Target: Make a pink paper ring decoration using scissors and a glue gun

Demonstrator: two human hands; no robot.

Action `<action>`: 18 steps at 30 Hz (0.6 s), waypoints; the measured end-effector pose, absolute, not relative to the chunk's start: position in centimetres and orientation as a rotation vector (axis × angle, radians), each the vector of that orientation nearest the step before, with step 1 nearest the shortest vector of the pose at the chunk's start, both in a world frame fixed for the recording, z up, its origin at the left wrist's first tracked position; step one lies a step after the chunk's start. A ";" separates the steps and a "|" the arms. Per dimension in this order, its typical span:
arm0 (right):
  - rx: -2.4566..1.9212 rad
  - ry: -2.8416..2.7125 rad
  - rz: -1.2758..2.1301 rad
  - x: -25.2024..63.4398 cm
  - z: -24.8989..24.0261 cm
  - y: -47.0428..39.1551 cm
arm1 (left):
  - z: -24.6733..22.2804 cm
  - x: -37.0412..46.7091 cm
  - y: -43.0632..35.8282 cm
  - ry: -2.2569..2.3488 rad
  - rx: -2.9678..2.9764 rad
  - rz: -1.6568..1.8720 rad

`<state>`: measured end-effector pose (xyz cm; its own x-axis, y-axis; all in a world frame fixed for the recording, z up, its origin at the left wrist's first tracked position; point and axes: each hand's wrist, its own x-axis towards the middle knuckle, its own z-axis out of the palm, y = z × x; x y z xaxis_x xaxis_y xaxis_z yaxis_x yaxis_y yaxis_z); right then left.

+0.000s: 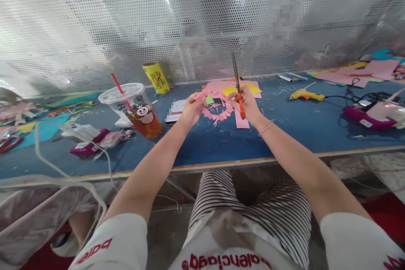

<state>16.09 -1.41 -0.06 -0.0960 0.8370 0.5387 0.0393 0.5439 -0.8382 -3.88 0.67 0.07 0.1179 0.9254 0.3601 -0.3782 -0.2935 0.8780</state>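
Between my two hands, above the blue table, hangs a pink fringed paper strip [217, 116] bent into a ring. My left hand [193, 107] pinches it at the ring's left side. At the upper right side, the fingers of my right hand [245, 99] are closed near the strip's other end. That same hand also keeps hold of a pair of scissors [240, 103] with orange-red handles, their blades pointing up. Behind and under the ring lie a yellow paper [243, 90], pink sheets [253, 85] and small pink scraps.
On the left stand a plastic cup [144, 116] of amber drink with a red straw and a yellow can [157, 78]. Purple power strips [90, 143] with cables lie on both sides. A yellow glue gun [306, 95] rests at right. A perforated metal screen [126, 29] closes off the back.
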 end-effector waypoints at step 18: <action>-0.742 -1.283 0.869 15.7 0.2 -1.0 | -1.4 0.7 -2.5 0.886 1.864 1.532</action>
